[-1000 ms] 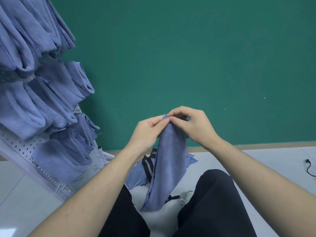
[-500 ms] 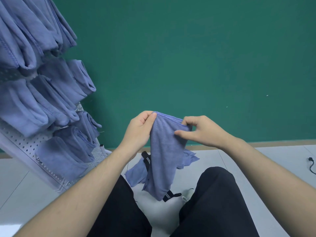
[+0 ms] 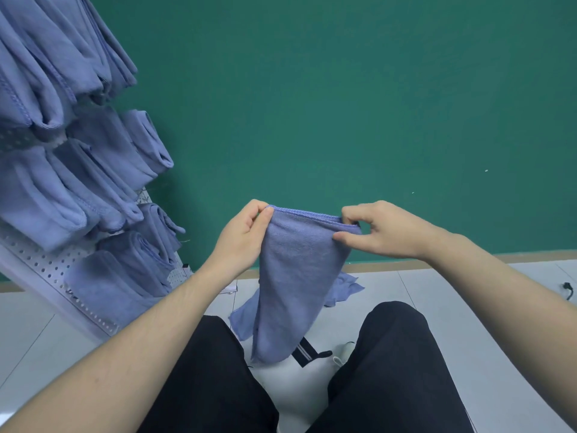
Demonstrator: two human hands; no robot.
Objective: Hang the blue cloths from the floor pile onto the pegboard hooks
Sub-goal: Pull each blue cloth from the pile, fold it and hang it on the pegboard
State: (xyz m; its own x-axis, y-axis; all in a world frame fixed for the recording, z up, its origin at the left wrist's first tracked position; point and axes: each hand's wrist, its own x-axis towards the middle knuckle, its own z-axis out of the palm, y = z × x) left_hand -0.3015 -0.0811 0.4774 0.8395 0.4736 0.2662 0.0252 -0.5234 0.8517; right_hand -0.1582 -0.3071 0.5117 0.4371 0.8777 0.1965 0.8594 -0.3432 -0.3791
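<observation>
I hold a blue cloth (image 3: 293, 270) up in front of me by its stitched top edge. My left hand (image 3: 242, 239) pinches its left corner and my right hand (image 3: 384, 231) pinches its right corner, so the edge is stretched between them. The cloth hangs down between my knees. Behind it on the floor lies more blue cloth (image 3: 342, 289), partly hidden. At the left the white pegboard (image 3: 37, 264) carries several folded blue cloths (image 3: 103, 170) in rows; its hooks are hidden under them.
A green wall (image 3: 343, 104) fills the background above a tan baseboard. My legs in black trousers (image 3: 390, 370) take up the lower middle. A black striped strap (image 3: 304, 353) lies on the pale tiled floor. A black cable end (image 3: 568, 290) lies at far right.
My hands were pinched together at one point of the cloth; they have moved apart along its top edge, spreading it wide between them.
</observation>
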